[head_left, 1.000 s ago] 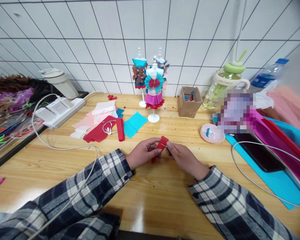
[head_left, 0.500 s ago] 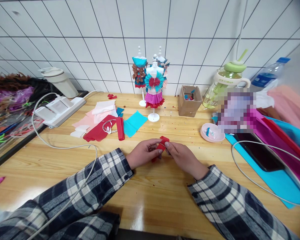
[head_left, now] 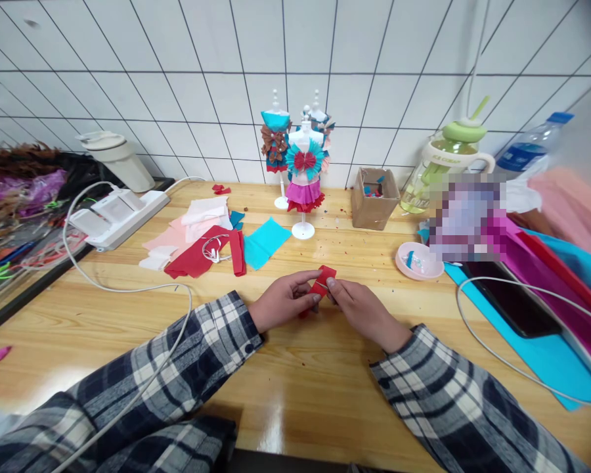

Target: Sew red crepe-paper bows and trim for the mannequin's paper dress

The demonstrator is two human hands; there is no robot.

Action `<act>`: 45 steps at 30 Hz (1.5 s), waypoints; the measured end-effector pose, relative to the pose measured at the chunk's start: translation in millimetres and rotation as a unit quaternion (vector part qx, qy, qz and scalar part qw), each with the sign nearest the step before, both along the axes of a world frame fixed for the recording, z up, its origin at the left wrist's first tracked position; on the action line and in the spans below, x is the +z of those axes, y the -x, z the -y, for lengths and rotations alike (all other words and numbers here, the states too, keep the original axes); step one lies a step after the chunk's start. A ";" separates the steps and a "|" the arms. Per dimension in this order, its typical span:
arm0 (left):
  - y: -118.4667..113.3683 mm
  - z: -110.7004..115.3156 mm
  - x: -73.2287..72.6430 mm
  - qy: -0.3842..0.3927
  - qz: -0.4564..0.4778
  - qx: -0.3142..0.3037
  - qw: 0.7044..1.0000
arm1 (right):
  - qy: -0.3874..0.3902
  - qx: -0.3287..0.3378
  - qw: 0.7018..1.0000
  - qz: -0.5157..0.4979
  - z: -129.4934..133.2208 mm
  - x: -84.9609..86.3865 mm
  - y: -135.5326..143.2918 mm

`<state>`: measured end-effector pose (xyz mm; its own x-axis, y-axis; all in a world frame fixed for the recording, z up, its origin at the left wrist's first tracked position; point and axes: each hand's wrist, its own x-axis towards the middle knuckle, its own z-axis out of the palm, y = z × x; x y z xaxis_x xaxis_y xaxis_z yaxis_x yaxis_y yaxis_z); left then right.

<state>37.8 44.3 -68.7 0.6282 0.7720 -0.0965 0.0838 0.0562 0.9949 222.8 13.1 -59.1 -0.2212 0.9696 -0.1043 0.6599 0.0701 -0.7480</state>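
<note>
A small folded piece of red crepe paper (head_left: pixel 326 274) is held between both hands above the middle of the table. My left hand (head_left: pixel 288 301) pinches its left side between thumb and fingers. On the other side, my right hand (head_left: pixel 359 305) has thumb and forefinger closed on its edge. A thin pale line crosses the paper near my right thumb; what it is I cannot make out. Part of the paper is hidden behind my fingers. Beyond my hands stands a white mini mannequin (head_left: pixel 304 133) dressed in turquoise, magenta and red paper, with two more dressed mannequins behind it.
Left lie red paper (head_left: pixel 192 257), a turquoise sheet (head_left: pixel 267 244) and a power strip (head_left: pixel 123 220). A cable (head_left: pixel 190 315) passes over my left sleeve. Right are a small cardboard box (head_left: pixel 374 207), a pink bowl (head_left: pixel 418 268), a phone (head_left: pixel 517 305) and a green-lidded bottle (head_left: pixel 443 164).
The red paper has tilted slightly and shows a little more above my fingers. Both hands keep their hold in nearly the same place.
</note>
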 end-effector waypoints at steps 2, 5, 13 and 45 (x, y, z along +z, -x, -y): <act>0.0 -0.2 -0.4 -0.003 -0.005 -0.002 1.000 | 0.002 0.003 1.000 0.001 0.0 -0.8 0.4; 0.1 0.1 -1.5 -0.005 -0.007 -0.003 1.000 | 0.004 0.008 1.000 0.005 -0.5 -2.3 0.9; 1.0 0.4 -1.2 -0.020 -0.013 -0.011 1.000 | 0.007 0.009 1.000 0.005 -2.3 -3.9 -0.1; 2.8 -1.2 -2.4 0.000 -0.013 0.004 1.000 | -0.014 -0.016 0.996 0.085 -1.3 2.8 -1.6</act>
<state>35.0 45.5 -71.2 0.6194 0.7770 -0.1124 0.1086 0.0570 0.9925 224.4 14.5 -56.3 -0.1709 0.9790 -0.1110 0.7795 0.0655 -0.6230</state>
